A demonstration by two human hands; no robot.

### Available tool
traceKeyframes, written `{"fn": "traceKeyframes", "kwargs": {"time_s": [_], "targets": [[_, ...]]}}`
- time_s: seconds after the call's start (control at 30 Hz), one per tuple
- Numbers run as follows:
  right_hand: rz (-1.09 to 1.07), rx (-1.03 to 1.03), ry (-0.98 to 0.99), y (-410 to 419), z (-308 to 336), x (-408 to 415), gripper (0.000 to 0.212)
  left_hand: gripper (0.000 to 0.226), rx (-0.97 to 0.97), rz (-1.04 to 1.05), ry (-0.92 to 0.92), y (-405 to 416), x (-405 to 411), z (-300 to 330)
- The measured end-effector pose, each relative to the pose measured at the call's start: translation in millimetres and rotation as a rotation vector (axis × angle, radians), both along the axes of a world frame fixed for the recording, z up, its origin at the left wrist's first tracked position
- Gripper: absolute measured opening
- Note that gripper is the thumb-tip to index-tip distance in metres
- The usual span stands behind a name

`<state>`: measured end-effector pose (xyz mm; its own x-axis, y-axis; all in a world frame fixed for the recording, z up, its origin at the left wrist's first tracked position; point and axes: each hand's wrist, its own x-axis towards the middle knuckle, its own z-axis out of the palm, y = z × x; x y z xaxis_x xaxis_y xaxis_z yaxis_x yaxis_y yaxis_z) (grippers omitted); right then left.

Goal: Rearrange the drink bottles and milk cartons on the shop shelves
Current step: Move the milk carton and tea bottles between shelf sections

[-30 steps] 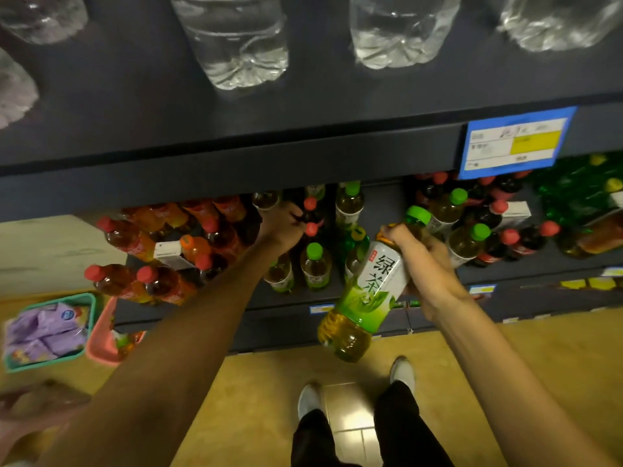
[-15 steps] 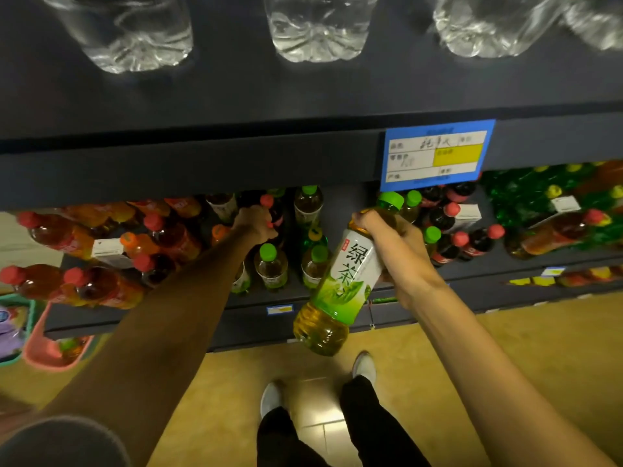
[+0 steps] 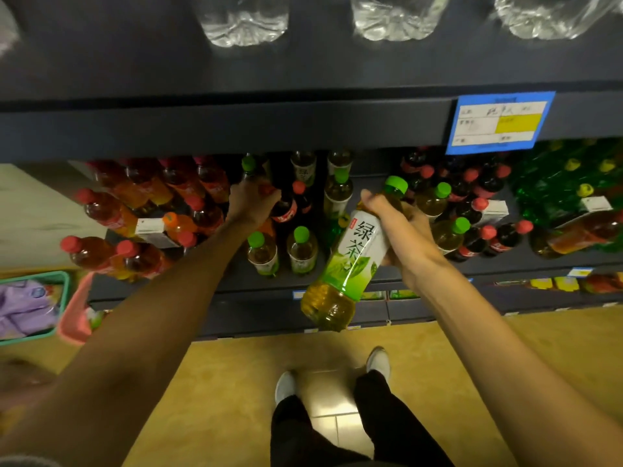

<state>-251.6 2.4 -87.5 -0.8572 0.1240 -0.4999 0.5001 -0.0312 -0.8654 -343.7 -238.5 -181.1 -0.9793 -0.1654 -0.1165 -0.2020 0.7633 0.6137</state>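
My right hand (image 3: pixel 401 230) grips a green tea bottle (image 3: pixel 347 261) by its upper part; the bottle has a green cap and hangs tilted in front of the shelf edge. My left hand (image 3: pixel 251 205) reaches into the middle shelf and holds a dark cola bottle (image 3: pixel 286 210) with a red cap. Around it stand several green-capped tea bottles (image 3: pixel 300 249). Red-capped amber tea bottles (image 3: pixel 108 210) fill the shelf's left part, and dark cola bottles (image 3: pixel 472 203) the right part.
An upper shelf (image 3: pixel 236 126) with clear water bottles (image 3: pixel 242 21) juts out overhead, with a blue price tag (image 3: pixel 499 123) on its edge. Green bottles (image 3: pixel 556 190) stand at far right. A teal basket (image 3: pixel 30 308) and a pink basket (image 3: pixel 76 315) sit at lower left. My feet stand on the yellow floor (image 3: pixel 472 365).
My left hand has closed round the cola bottle deeper in the shelf. My right hand keeps hold of the green tea bottle in about the same place. The view shifted left.
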Motion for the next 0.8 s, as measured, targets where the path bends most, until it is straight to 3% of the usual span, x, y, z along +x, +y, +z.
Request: {"fn": "traceKeyframes", "kwargs": {"time_s": [0.2, 0.33, 0.4, 0.47, 0.57, 0.63, 0.8], "targets": [[-0.063, -0.044, -0.016, -23.4, 0.3, 9.0, 0.046, 0.023, 0.05, 0.046, 0.255, -32.9, 38.2, 35.2], [-0.192, -0.088, 0.028, -31.0, 14.9, 2.1, 0.023, 0.019, 0.079, 0.092, 0.389, -55.3, 58.3, 57.6], [-0.282, -0.095, 0.099, -31.8, 23.6, -8.0, 0.021, 0.019, 0.125, 0.086, 0.431, -64.9, 68.3, 68.1], [-0.342, -0.099, 0.173, -35.6, 30.3, -22.0, 0.035, 0.021, 0.156, 0.051, 0.451, -72.3, 77.5, 76.4], [-0.433, -0.081, 0.273, -46.5, 30.7, -43.4, 0.073, 0.021, 0.102, -0.046, 0.484, -77.3, 89.8, 82.1], [-0.454, -0.039, 0.366, -48.1, 12.1, -63.1, 0.083, 0.018, 0.058, -0.119, 0.508, -77.5, 99.0, 82.5], [-0.237, 0.23, 0.513, -81.2, 6.4, -65.8, 0.056, 0.009, 0.039, -0.231, 0.491, -66.6, 127.0, 78.8]]}}
